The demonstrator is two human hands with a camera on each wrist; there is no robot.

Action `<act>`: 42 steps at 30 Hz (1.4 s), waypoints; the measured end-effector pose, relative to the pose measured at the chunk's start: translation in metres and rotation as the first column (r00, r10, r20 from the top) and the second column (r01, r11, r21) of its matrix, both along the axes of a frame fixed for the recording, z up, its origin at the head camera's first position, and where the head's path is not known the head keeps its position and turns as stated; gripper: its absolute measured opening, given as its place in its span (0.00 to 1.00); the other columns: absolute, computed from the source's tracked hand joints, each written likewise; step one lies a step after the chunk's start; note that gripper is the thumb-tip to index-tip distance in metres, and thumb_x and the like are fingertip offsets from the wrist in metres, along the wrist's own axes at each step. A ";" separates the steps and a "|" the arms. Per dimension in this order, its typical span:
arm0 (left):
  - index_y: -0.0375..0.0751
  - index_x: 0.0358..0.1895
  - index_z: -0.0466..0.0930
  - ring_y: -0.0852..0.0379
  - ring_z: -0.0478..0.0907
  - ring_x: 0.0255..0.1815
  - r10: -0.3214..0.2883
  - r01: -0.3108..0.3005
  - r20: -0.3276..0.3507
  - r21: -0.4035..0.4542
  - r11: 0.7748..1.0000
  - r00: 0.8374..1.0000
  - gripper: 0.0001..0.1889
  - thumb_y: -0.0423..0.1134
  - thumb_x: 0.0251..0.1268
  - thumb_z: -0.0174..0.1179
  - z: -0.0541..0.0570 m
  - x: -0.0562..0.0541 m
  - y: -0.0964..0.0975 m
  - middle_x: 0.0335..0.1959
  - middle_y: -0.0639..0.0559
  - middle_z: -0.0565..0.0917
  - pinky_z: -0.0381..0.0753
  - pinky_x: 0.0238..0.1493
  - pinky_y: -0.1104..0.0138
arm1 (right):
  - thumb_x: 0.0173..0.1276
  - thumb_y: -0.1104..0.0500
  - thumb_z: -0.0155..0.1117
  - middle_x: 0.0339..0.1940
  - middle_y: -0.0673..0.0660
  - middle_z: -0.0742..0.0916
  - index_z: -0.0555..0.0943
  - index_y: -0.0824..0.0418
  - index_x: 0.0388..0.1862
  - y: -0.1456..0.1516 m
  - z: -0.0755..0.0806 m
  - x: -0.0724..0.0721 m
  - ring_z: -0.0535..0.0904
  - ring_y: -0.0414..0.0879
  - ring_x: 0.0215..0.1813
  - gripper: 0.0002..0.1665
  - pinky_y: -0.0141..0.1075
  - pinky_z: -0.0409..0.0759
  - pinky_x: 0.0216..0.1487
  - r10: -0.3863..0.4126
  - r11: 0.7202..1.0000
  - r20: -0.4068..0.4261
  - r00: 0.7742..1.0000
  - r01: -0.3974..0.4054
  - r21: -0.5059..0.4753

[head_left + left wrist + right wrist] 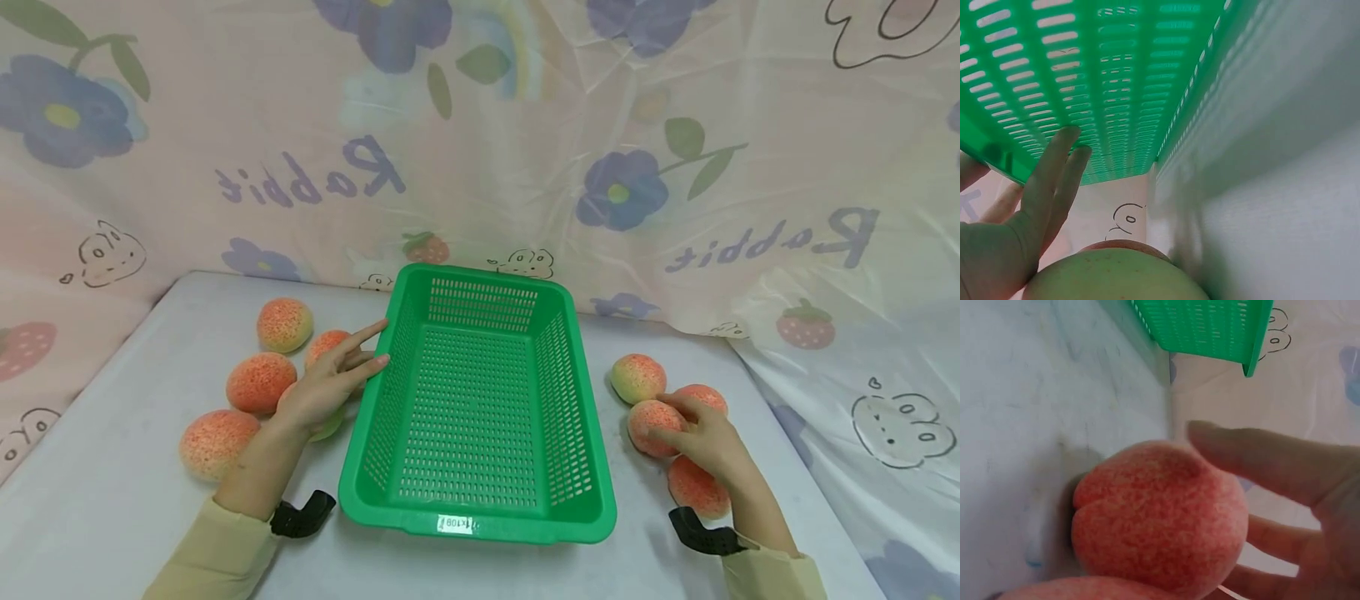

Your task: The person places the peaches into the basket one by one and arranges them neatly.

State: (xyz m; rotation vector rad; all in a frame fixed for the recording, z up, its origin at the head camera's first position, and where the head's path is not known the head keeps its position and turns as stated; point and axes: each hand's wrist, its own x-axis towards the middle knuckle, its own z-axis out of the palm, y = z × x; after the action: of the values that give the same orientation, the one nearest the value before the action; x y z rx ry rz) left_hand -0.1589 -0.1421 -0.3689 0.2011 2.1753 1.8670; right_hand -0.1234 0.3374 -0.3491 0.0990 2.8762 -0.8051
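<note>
A green plastic basket (480,527) stands in the middle of the table. My left hand (330,387) is at its left side, with fairly straight fingers (1054,169) touching the outer wall and the rim. Below that hand, a peach with a green side (1116,278) sits close to the palm. To the right of the basket, my right hand (701,437) has its thumb and fingers around a reddish peach (1160,519) that rests on the table. The fingers behind this peach are partly hidden.
Several peaches, including a yellow-orange one (285,325), lie left of the basket. On the right, a yellowish peach (638,379) and a red peach (699,486) lie beside the held one. A printed cloth (480,167) hangs behind the white table (97,500).
</note>
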 end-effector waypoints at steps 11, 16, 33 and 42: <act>0.62 0.76 0.50 0.38 0.61 0.70 0.009 -0.010 0.015 0.029 1.000 1.000 0.33 0.51 0.72 0.53 0.001 0.000 0.000 0.72 0.33 0.58 0.68 0.63 0.50 | 0.57 0.45 0.72 0.61 0.73 0.76 0.69 0.64 0.67 0.002 -0.002 -0.004 0.71 0.70 0.61 0.44 0.55 0.77 0.50 0.021 1.000 0.029 0.999 -0.020 -0.015; 0.62 0.76 0.50 0.38 0.63 0.68 0.018 -0.018 0.021 0.029 0.999 1.000 0.33 0.51 0.72 0.53 0.001 0.001 0.000 0.72 0.34 0.60 0.70 0.61 0.53 | 0.57 0.46 0.72 0.63 0.70 0.76 0.68 0.62 0.68 0.002 -0.003 -0.003 0.72 0.68 0.61 0.43 0.49 0.79 0.48 0.023 0.998 0.012 1.000 -0.022 -0.066; 0.61 0.76 0.50 0.39 0.65 0.67 0.031 -0.034 0.044 0.060 0.998 0.999 0.34 0.51 0.71 0.53 0.000 0.003 0.003 0.70 0.34 0.62 0.71 0.60 0.55 | 0.65 0.52 0.66 0.72 0.57 0.64 0.63 0.52 0.73 0.010 0.004 -0.007 0.64 0.57 0.68 0.40 0.51 0.66 0.60 -0.001 0.901 0.035 0.999 0.016 -0.433; 0.62 0.76 0.51 0.38 0.60 0.71 0.031 -0.035 0.053 0.079 0.996 0.998 0.34 0.51 0.71 0.54 0.000 0.004 0.004 0.71 0.34 0.61 0.60 0.68 0.43 | 0.68 0.55 0.64 0.56 0.41 0.77 0.66 0.49 0.71 0.008 0.008 -0.012 0.71 0.36 0.57 0.33 0.37 0.72 0.53 0.042 0.864 0.028 0.999 -0.022 -0.504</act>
State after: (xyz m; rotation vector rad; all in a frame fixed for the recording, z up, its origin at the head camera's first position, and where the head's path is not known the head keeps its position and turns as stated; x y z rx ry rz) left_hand -0.1553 -0.1385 -0.3690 0.1319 2.0847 1.9570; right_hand -0.1359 0.3452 -0.3414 0.0034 2.5206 -1.4956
